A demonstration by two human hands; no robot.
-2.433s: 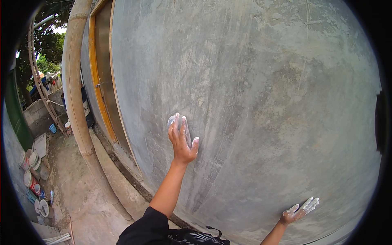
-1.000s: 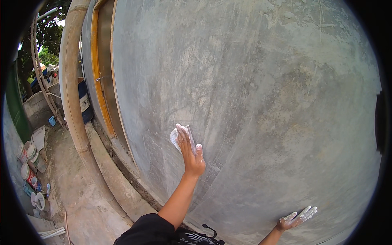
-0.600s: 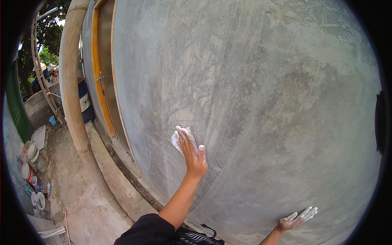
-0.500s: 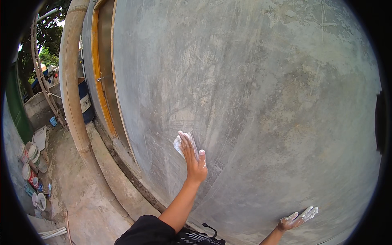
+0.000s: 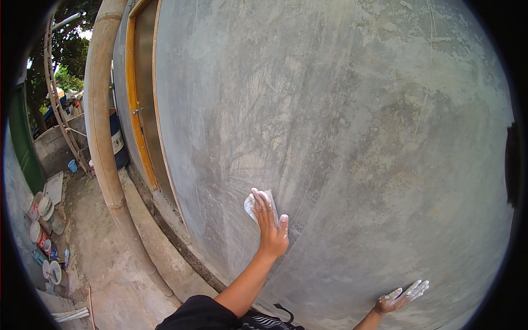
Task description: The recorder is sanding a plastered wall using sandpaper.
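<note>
Left hand (image 5: 270,228) against a grey plastered wall (image 5: 357,137), palm side to the surface; fingers laid over a thin flat piece (image 5: 249,208), whitish at its rounded left side, with a straight, clearer edge on the right; the piece is held under the fingers, flat to the wall, thumb standing up beside its right edge; its material cannot be made out. Place of the piece: left of the wall's middle, toward the wall's lower edge; faint scratch lines and a pale patch just above it.

Right hand (image 5: 400,298) well apart, near the wall's lower right corner; fingers extended and spread, holding nothing that shows; palm side toward the wall. Both hands dusted white, heaviest on the fingertips; black sleeve (image 5: 201,314) on the left arm.

At the wall's left edge, a brown door (image 5: 146,71) in an orange frame (image 5: 131,82); a bamboo pole (image 5: 100,110) stands in front and to the left, bowed by the lens; blue drum (image 5: 118,146) partly behind it. Along the left edge of the concrete ground (image 5: 132,291), a cluster of buckets (image 5: 46,208); a small blue pail (image 5: 72,165) farther off; white pipes (image 5: 71,315) at the near left corner.
</note>
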